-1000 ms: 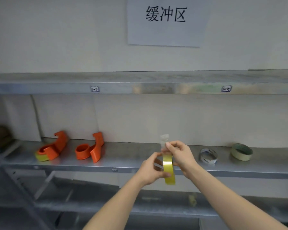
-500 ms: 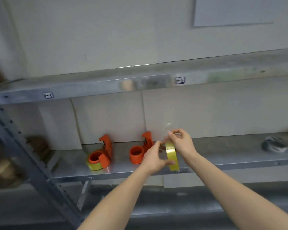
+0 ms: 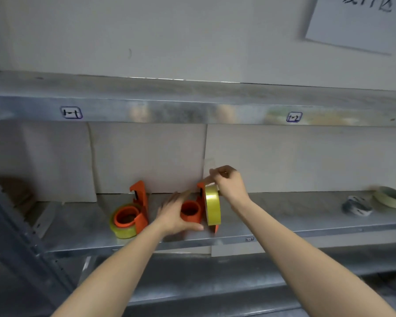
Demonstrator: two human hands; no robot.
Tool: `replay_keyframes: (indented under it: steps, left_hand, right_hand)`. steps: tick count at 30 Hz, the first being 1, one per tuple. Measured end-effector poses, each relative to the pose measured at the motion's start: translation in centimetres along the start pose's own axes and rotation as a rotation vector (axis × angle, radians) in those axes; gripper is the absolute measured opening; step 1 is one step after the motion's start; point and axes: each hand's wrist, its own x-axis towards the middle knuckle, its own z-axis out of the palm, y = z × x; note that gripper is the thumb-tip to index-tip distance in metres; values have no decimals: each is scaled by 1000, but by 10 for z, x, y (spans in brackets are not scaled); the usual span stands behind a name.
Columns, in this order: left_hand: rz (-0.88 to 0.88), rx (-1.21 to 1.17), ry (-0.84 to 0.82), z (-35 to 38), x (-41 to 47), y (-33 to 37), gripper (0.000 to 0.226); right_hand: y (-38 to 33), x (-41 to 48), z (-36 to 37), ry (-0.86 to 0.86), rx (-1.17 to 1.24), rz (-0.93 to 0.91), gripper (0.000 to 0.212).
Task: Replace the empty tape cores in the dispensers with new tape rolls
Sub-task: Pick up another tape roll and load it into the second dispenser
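The right hand [image 3: 232, 188] pinches a shiny, round yellow tape roll [image 3: 212, 207] by its top, and the left hand [image 3: 174, 216] spreads open beside the smooth orange plastic dispenser [image 3: 190, 210].

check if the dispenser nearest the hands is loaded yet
Empty: its orange hub is bare; the right hand holds the yellow roll beside it.

Centre frame: a glossy yellow tape roll [image 3: 212, 208] and an orange dispenser [image 3: 191, 210]. Left of them, a second orange dispenser [image 3: 138, 207] with yellow-green tape [image 3: 124, 232]. Far right: a pale green roll [image 3: 389, 197] and a white core [image 3: 356, 205] with dark marks. Grey metal shelf [image 3: 284, 216].
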Motion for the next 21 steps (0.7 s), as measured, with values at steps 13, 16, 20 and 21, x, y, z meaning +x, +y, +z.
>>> replay_keyframes:
  steps: [13, 16, 20, 21]
  left_hand:
    - [-146, -63, -67, 25, 28, -52, 118]
    - [-127, -65, -54, 29, 31, -53, 113]
    - [-166, -62, -59, 33, 30, -55, 114]
    - [-179, -53, -63, 33, 30, -55, 111]
  right_hand:
    - [27, 34, 59, 34, -265, 30, 14]
    - [35, 38, 68, -28, -312, 43, 15]
    - [49, 39, 87, -153, -289, 36, 11]
    - [50, 39, 91, -194, -301, 33, 10]
